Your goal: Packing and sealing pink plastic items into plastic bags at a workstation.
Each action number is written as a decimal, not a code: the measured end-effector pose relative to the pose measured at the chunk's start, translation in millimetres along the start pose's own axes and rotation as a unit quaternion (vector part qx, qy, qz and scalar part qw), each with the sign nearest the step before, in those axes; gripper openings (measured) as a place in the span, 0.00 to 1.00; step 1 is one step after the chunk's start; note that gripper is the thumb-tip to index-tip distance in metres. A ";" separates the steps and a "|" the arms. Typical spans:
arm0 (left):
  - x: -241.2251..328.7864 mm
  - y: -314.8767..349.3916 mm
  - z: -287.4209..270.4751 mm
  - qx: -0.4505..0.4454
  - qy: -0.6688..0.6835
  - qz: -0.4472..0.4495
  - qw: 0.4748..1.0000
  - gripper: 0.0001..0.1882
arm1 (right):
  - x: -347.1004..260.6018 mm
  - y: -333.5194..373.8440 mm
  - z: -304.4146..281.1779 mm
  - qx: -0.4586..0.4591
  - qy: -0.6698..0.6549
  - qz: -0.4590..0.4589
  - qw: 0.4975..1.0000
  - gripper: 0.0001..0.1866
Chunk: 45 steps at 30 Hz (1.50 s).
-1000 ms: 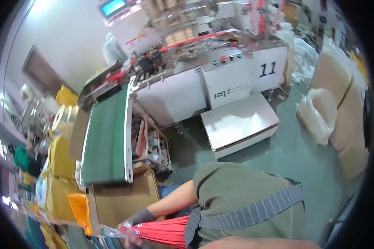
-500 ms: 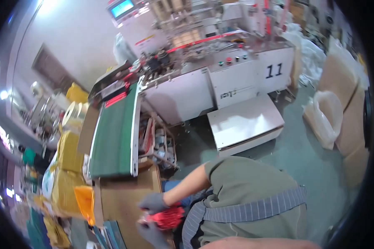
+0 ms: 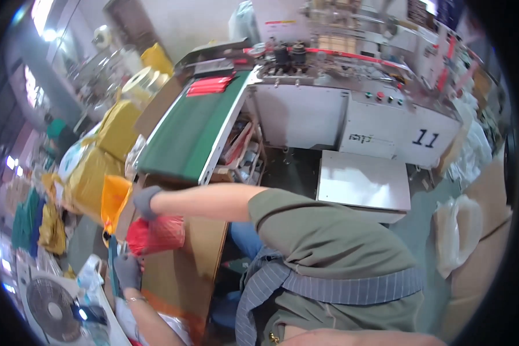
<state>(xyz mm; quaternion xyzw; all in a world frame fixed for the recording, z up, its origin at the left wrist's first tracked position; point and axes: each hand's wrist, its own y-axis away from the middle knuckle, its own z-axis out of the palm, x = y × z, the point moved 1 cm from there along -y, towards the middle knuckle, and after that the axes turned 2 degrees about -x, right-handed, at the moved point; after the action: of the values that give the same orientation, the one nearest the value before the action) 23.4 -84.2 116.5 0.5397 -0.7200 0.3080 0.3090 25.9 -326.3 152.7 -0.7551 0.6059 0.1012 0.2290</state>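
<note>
A bundle of flat red packets (image 3: 162,233) is held over a brown cardboard-like surface (image 3: 193,265). My right hand (image 3: 147,202), in a grey glove, is closed on the bundle's upper left corner. Below it, my left hand (image 3: 128,272), also grey-gloved, has its fingers against the bundle's lower left edge. The left fingers are partly hidden and slightly blurred. Beside the left hand runs a narrow blue edge (image 3: 113,268). An orange open-topped bin (image 3: 115,199) stands just left of the right hand.
A green conveyor belt (image 3: 187,130) carries more red packets (image 3: 211,85) at its far end. Behind it stands a white machine (image 3: 305,118) with a white step box (image 3: 360,179) in front. Yellow wrapped bundles (image 3: 92,181) and a fan (image 3: 55,308) are on the left.
My view has turned left, so the machine and belt appear farther right. Both hands have moved left with the red packets, away from my body and closer to the orange bin.
</note>
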 end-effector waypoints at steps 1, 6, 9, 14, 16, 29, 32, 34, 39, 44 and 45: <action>15.4 9.8 -9.5 -0.072 0.051 -0.070 0.994 0.16 | 0.0 -11.6 0.1 -0.085 0.002 -0.016 0.996 0.11; 16.2 3.5 -21.3 0.119 -0.139 0.146 0.972 0.15 | 10.4 -8.2 -1.6 0.078 -0.066 -0.044 0.994 0.10; 55.3 22.3 -25.9 -0.035 -0.104 0.009 0.994 0.14 | 30.7 -22.4 -7.4 -0.118 -0.106 -0.067 0.985 0.12; 41.7 42.7 -32.8 -0.018 -0.016 -0.006 1.000 0.14 | 15.0 -7.3 -11.0 -0.246 -0.233 0.028 0.940 0.10; 47.4 52.5 -35.0 -0.024 0.018 -0.012 0.999 0.14 | 12.7 -6.6 -18.3 -0.221 -0.268 -0.007 0.938 0.12; 40.5 67.3 -22.6 0.062 0.289 0.096 0.951 0.33 | -65.2 -16.4 19.0 -0.065 -0.321 -0.123 0.937 0.15; -49.5 57.1 19.9 0.027 0.347 -0.123 0.929 0.17 | -56.2 -62.7 89.1 -0.059 -0.211 -0.187 0.958 0.15; -87.7 46.6 36.4 0.071 0.434 -0.142 0.887 0.15 | -49.6 -108.7 126.0 -0.028 -0.112 -0.254 0.960 0.17; -134.8 16.3 47.0 0.077 0.479 -0.220 0.846 0.15 | -47.7 -211.3 174.8 0.141 -0.111 -0.098 0.979 0.19; -185.5 -2.0 7.2 0.140 0.566 -0.275 0.765 0.17 | -134.0 -201.4 144.1 0.087 -0.072 -0.198 0.974 0.18; -196.5 -3.1 2.0 0.157 0.597 -0.287 0.732 0.18 | -130.9 -203.8 147.8 0.091 -0.039 -0.184 0.978 0.17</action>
<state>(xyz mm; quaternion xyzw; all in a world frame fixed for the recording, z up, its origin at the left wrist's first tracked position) 70.7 28.9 -37.1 0.4665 -0.1389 0.5722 0.6600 208.2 -110.6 125.3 -0.8253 0.4537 0.0310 0.3348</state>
